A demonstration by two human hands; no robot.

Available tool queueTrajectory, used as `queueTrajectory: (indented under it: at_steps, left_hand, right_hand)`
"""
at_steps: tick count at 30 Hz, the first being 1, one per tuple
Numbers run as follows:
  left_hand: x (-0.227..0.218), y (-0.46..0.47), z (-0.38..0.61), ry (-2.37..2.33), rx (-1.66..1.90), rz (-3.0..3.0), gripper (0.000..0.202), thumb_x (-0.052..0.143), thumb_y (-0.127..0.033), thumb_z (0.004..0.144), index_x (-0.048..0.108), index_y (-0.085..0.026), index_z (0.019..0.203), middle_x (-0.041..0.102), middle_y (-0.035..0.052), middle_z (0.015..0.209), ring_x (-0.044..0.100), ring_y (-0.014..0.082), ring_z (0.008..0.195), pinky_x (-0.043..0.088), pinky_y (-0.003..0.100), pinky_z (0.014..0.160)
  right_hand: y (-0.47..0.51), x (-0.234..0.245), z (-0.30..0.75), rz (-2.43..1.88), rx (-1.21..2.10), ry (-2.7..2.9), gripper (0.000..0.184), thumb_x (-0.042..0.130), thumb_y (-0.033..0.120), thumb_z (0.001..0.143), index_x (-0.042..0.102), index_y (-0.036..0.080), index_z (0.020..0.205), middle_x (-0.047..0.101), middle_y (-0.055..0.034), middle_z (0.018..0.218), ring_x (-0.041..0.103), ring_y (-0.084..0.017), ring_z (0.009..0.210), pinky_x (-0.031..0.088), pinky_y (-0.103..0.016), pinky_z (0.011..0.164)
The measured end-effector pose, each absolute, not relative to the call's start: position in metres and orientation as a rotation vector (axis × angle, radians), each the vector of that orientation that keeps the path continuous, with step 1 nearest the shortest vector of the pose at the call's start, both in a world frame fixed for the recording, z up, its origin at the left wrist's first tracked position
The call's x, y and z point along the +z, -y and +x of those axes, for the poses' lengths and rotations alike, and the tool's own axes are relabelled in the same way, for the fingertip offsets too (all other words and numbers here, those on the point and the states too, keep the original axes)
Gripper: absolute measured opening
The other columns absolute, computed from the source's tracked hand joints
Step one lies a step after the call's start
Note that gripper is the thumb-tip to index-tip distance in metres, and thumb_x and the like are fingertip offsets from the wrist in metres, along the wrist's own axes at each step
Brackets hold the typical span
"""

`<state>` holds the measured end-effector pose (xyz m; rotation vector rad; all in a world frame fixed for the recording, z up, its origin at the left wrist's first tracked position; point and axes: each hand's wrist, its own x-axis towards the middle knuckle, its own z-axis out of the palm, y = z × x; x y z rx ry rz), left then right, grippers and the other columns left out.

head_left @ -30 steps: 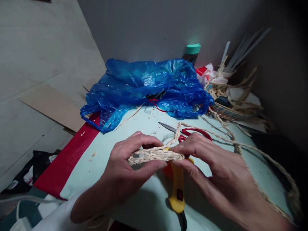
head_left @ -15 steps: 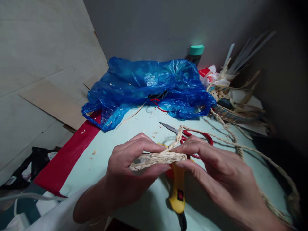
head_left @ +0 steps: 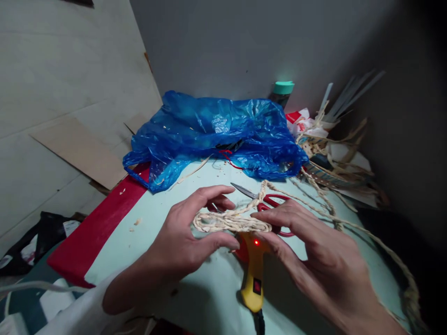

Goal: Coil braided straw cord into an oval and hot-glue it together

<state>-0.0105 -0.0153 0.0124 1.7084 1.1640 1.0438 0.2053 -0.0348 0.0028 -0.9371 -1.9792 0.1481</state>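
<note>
A flat, coiled piece of pale braided straw cord [head_left: 230,224] is between my hands, over the table. My right hand [head_left: 324,256] pinches its right end between thumb and fingers. Around the coil's left end my left hand [head_left: 178,237] is open, thumb below and fingers above, spread apart from the coil. A tail of the braid rises from the coil and runs off to the right. Beneath lies a yellow glue gun [head_left: 254,279] with a lit red light; its front part is partly hidden by the coil. Red-handled scissors [head_left: 245,191] lie just behind, partly covered by braid and my right hand.
A crumpled blue plastic bag [head_left: 213,123] spreads across the back of the pale green table [head_left: 146,251]. Behind it stands a jar with a teal lid [head_left: 283,87]. At the back right, a basket [head_left: 324,170] holds straw scraps, near white sticks [head_left: 344,100]. Straw bits litter the surface.
My left fingers and thumb have come off the coil and spread apart. The coil has tilted, showing more of its looped strands. A red light now shows on the glue gun. The view has shifted slightly.
</note>
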Motion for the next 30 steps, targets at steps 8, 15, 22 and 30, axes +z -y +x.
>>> queueTrajectory:
  at_steps: [8,15,22,30]
  left_hand:
    - [0.015,0.005,-0.022,-0.812,0.998,1.286,0.072,0.092,-0.012,0.064,0.068,-0.036,0.128,0.068,0.0029,0.127,0.062,0.0243,0.122,0.054,0.028,0.098]
    - [0.014,-0.013,-0.028,-0.975,1.795,0.904,0.004,0.077,-0.013,0.081,0.075,-0.017,0.081,0.067,-0.0001,0.08,0.062,0.0091,0.073,0.054,0.017,0.075]
    - [0.01,-0.003,-0.028,-1.084,1.58,1.35,0.017,0.067,-0.024,0.094,0.08,-0.023,0.083,0.073,0.0015,0.085,0.065,0.0124,0.077,0.053,0.021,0.073]
    - [0.005,0.008,-0.015,-0.952,1.22,2.168,0.029,0.078,-0.009,0.08,0.072,-0.017,0.107,0.075,0.0032,0.096,0.068,0.0149,0.09,0.054,0.024,0.084]
  right_hand:
    - [0.035,0.006,0.207,-0.992,0.037,1.969,0.02,0.063,0.007,0.092,0.064,0.02,0.107,0.073,-0.0034,0.088,0.066,-0.016,0.073,0.055,-0.032,0.071]
    - [0.034,0.002,0.21,-0.936,0.018,2.002,0.024,0.065,0.003,0.09,0.063,0.015,0.111,0.07,-0.0042,0.09,0.06,-0.015,0.076,0.051,-0.032,0.077]
    - [0.035,-0.001,0.211,-0.872,-0.007,2.011,0.024,0.067,0.0,0.089,0.064,0.01,0.111,0.069,-0.0052,0.093,0.061,-0.013,0.084,0.048,-0.03,0.081]
    - [0.035,-0.001,0.209,-0.857,0.073,2.001,0.026,0.064,0.0,0.09,0.062,0.013,0.113,0.068,-0.0037,0.094,0.058,-0.013,0.083,0.049,-0.03,0.078]
